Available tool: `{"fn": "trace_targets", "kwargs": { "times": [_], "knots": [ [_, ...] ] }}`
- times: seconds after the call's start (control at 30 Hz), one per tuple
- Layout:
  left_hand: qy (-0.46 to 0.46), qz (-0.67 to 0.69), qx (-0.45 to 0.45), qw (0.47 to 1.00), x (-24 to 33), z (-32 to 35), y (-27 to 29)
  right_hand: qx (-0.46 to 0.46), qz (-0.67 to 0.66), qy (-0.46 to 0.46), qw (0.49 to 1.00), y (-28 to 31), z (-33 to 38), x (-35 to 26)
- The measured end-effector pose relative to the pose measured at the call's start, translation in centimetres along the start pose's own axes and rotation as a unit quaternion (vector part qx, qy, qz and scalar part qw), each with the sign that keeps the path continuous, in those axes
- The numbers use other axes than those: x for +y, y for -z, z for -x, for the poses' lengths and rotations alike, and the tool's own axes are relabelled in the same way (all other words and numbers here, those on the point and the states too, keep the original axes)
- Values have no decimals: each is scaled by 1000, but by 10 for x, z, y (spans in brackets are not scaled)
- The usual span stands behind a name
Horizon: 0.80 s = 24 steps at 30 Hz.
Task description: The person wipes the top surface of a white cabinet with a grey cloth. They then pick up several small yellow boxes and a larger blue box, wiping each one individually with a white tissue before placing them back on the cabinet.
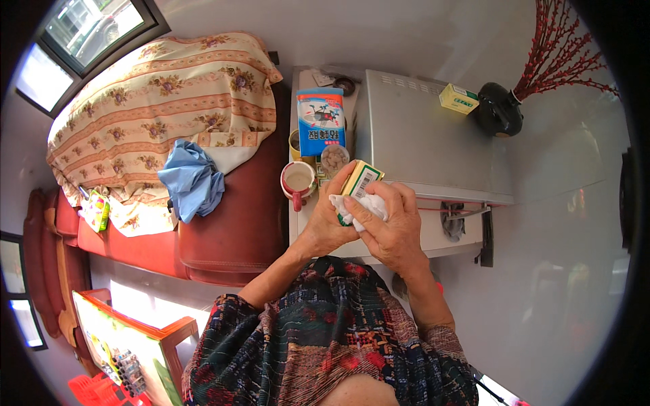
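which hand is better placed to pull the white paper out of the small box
Right. The right hand already pinches the white paper at the box's lower end, while the left hand grips the box and steadies it.

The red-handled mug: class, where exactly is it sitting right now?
In the head view, the red-handled mug stands on the white counter just to the left of the person's left hand, in front of the blue box and beside the sofa's arm.

A dark patchwork-patterned top (pixel 325 338) with red patches, forearms bare.
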<state>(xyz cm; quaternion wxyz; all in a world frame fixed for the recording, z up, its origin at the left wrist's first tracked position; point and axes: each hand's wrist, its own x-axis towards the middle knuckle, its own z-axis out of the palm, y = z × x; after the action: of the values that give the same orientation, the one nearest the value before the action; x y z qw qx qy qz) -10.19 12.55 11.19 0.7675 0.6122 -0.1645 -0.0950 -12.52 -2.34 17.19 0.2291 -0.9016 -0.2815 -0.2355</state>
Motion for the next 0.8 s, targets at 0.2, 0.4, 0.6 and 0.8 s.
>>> {"fn": "trace_targets", "kwargs": {
  "times": [0.2, 0.4, 0.6, 0.8],
  "knots": [
    [18, -138, 12, 990, 3, 1, -3, 75, 61, -90, 991, -10, -16, 11],
    [-2, -26, 26, 999, -1, -2, 0, 14, 43, -10, 999, -18, -12, -5],
    [23, 9, -9, 1000, -3, 2, 15, 21, -233, -100, 967, 7, -5, 7],
    [-1, -49, -103, 994, 30, 6, 16, 98, -362, -208, 904, 31, -18, 22]
  ]
}}
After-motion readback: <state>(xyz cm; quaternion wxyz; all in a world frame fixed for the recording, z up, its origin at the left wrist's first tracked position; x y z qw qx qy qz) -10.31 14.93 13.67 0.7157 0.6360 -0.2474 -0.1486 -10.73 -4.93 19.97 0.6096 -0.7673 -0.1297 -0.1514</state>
